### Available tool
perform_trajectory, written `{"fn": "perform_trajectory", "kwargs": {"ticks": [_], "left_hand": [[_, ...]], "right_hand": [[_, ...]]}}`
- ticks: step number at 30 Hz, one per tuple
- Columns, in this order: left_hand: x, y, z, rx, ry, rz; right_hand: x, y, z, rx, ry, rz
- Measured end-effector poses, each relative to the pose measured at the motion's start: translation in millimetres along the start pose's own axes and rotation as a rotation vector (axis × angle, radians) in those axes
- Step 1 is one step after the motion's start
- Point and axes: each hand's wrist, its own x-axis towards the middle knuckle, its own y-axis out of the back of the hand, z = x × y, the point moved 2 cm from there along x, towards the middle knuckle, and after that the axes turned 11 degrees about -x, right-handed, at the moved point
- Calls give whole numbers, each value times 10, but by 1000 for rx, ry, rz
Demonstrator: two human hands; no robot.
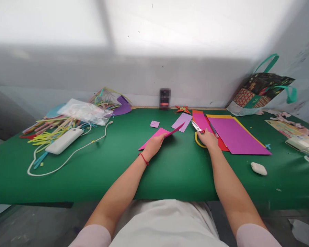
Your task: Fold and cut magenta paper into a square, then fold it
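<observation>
My left hand (154,144), a red string on its wrist, is closed on a sheet of pink paper (152,138). The sheet is bent, and one end sticks up to the right of the fingers. To the right, my right hand (208,138) grips scissors (196,126) with a yellow handle, their blades pointing up and left. Between and beyond the hands lies a lilac paper rectangle (182,120). A small lilac folded square (155,124) rests behind the pink sheet. Right beside my right hand are red paper, a pen (213,130) and a stack topped by a purple sheet (238,133).
On the left, a white power bank (64,140) with a cable lies by paper strips (43,133) and a plastic bag (82,111). A patterned bag (260,92) stands back right. Nearer is a white earbud case (259,168). An orange paper star (182,109) lies near the wall.
</observation>
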Motion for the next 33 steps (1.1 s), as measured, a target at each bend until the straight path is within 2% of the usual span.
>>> {"fn": "perform_trajectory", "kwargs": {"ticks": [5,10,13,15,18,20,22,24,27,30,33], "left_hand": [[-25,35,25,160,-68,-19],[-45,13,38,172,-203,-20],[-36,27,45,209,-246,54],[-27,43,47,260,-258,79],[-21,69,43,332,-237,101],[-24,80,45,361,-221,108],[-27,84,52,376,-216,101],[-28,86,60,377,-217,86],[-26,81,64,364,-224,39],[-32,56,62,343,-248,-27],[-47,10,73,322,-261,-53]], "right_hand": [[-13,-19,4,9,0,125],[-13,-6,20,115,-16,251],[-26,18,-25,238,100,382],[-53,4,-106,367,209,411],[-120,-94,-323,618,346,261],[-178,-185,-499,797,393,79],[-237,-264,-645,1031,380,-111],[-295,-299,-733,1133,412,-174],[-388,-324,-781,1434,509,-436],[-459,-348,-771,1508,478,-636],[-470,-368,-760,1525,390,-674]]}}
